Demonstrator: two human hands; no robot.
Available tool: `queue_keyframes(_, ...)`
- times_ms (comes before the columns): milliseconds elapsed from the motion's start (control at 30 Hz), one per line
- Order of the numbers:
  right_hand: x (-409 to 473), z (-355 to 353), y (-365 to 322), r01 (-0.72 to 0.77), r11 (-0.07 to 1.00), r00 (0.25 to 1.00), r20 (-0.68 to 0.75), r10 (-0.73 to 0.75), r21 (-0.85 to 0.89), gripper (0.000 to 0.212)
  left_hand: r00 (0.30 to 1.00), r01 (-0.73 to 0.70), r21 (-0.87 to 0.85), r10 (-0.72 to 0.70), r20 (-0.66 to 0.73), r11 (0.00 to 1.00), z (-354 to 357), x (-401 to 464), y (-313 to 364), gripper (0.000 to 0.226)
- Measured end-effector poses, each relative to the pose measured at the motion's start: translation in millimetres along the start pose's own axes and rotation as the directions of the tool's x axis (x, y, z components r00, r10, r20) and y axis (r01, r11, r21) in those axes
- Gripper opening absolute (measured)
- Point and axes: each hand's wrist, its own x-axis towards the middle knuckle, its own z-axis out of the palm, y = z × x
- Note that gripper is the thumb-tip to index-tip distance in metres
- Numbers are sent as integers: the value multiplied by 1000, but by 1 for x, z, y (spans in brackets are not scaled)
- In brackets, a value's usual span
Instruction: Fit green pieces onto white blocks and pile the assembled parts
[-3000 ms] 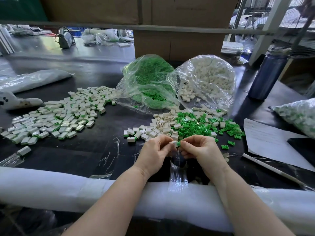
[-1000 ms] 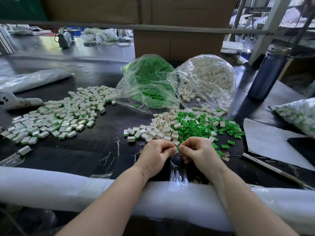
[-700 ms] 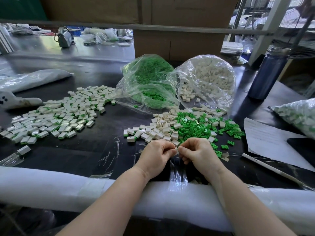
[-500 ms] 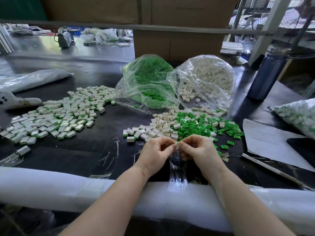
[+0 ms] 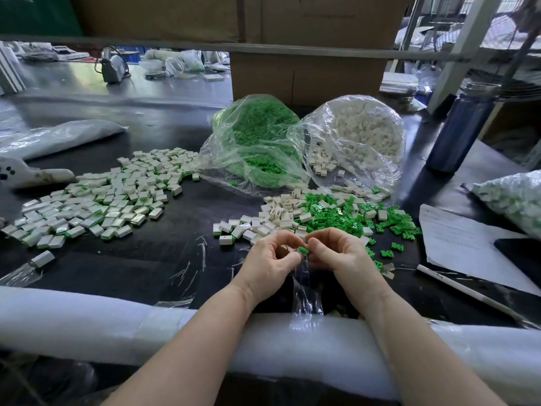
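My left hand (image 5: 268, 263) and my right hand (image 5: 336, 256) meet just above the near edge of the table (image 5: 175, 259), fingertips together; between them I pinch a green piece (image 5: 303, 251), and whether a white block sits under it I cannot tell, since my fingers cover that spot; both hands are curled tight round this small part. Just beyond my knuckles lies a loose heap of white blocks (image 5: 278, 215), and beside it, toward the right edge, a scatter of green pieces (image 5: 345, 215); the two heaps touch and mingle in the middle. Toward the left edge spreads the pile of assembled parts (image 5: 102, 200), white with green showing at their sides; one part (image 5: 43, 258) lies apart from it near the front left corner. Toward the far edge stand two clear bags side by side, touching: the bag of green pieces (image 5: 257, 142) on the left, the bag of white blocks (image 5: 360, 136) on the right, its mouth spilling toward the heaps. A blue bottle (image 5: 459, 127) stands upright near the far right corner; a sheet of paper (image 5: 456, 244) lies at the right edge, with a white stick (image 5: 468, 291) just in front of it; a white foam roll (image 5: 87, 323) runs along the near edge under my forearms.
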Motion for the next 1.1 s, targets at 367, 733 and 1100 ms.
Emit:
queue_keyframes(367,-1,1,-2,-80,993,974,203,96,-89,19,998,-64,78,62,31,995,2,-3,4,12)
queue_keyframes(733,-2,2,-3,-81,996,980,178,85,-29,14,995,-76,136,67,70,988,2,-3,3,17)
queue_keyframes(1100,-3,1,-4,-83,997,983,162,83,-7,12,990,-99,137,83,118,986,5,-1,-1,32)
